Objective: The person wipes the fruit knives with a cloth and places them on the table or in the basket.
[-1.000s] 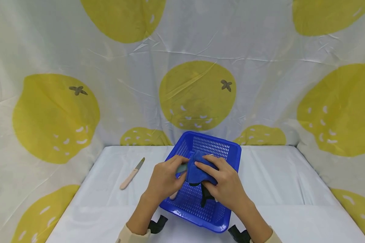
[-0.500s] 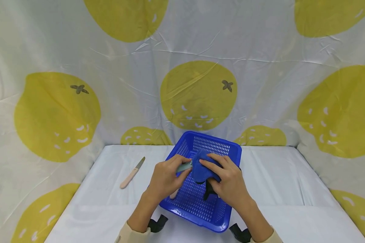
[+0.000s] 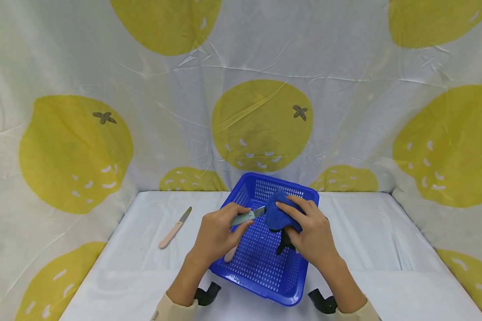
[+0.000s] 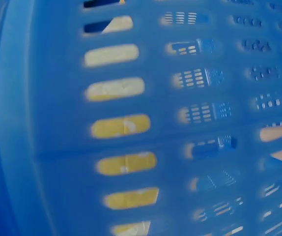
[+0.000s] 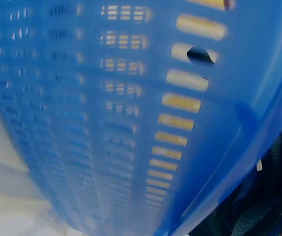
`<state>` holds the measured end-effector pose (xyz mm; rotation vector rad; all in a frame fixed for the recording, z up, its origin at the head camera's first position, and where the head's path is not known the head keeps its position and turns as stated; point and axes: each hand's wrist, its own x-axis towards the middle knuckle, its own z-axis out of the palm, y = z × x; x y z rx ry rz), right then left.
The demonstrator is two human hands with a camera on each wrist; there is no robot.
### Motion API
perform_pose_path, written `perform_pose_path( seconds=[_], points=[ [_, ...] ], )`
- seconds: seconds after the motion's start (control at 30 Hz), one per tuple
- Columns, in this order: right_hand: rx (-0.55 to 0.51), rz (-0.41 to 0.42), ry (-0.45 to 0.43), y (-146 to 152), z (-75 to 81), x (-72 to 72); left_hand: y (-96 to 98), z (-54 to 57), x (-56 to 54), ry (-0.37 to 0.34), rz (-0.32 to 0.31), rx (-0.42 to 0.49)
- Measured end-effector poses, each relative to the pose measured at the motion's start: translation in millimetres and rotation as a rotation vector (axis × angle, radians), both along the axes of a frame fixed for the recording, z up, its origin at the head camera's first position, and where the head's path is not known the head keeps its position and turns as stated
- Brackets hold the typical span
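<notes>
In the head view my left hand (image 3: 214, 232) grips the pale green handle of a small knife (image 3: 243, 218) between thumb and fingers. Its blade points right, and the tip runs into a blue cloth (image 3: 280, 213). My right hand (image 3: 315, 234) pinches that cloth around the blade's end. A black piece (image 3: 285, 243) hangs just under the cloth; its kind is unclear. Both hands are over a blue plastic basket (image 3: 261, 292). Each wrist view is mostly filled by the basket's slotted wall (image 4: 62, 147), with dark cloth (image 5: 251, 209) at the right wrist view's lower right corner.
A knife with a pale pink handle (image 3: 171, 235) lies on the white-covered table (image 3: 116, 254), left of the basket. Another pale pink handle (image 3: 230, 255) shows inside the basket near my left hand. A lemon-print curtain (image 3: 261, 125) hangs behind the table.
My right hand has slid the cloth to the right, away from my left hand. Part of the knife's blade, covered before, now shows. My left hand has hardly moved.
</notes>
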<state>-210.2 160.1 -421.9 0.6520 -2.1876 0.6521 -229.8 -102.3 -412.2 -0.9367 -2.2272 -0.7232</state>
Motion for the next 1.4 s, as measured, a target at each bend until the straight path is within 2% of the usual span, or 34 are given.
perform_pose_path(
  seconds=[0.13,0.33,0.6,0.9,1.17,1.4],
  points=[
    [-0.005,-0.042,0.019,6,1.1,-2.8,-0.7,0.7,-0.7,-0.005,0.009,0.005],
    [-0.015,-0.065,0.03,11,2.7,-2.6,-3.7,-1.4,-1.8,-0.049,0.021,0.018],
    [-0.051,0.019,0.038,2,6.2,3.9,-1.3,-3.1,-2.4,-0.063,0.025,0.036],
    [0.003,0.132,0.034,-17,5.6,10.6,2.8,-2.8,-0.2,-0.066,0.003,0.047],
    [0.072,0.16,0.002,-27,4.5,14.4,4.4,-3.8,0.8,-0.011,-0.004,0.037],
    [0.085,0.137,-0.017,-27,2.9,14.2,5.4,-2.5,1.6,-0.006,-0.005,0.02]
  ],
)
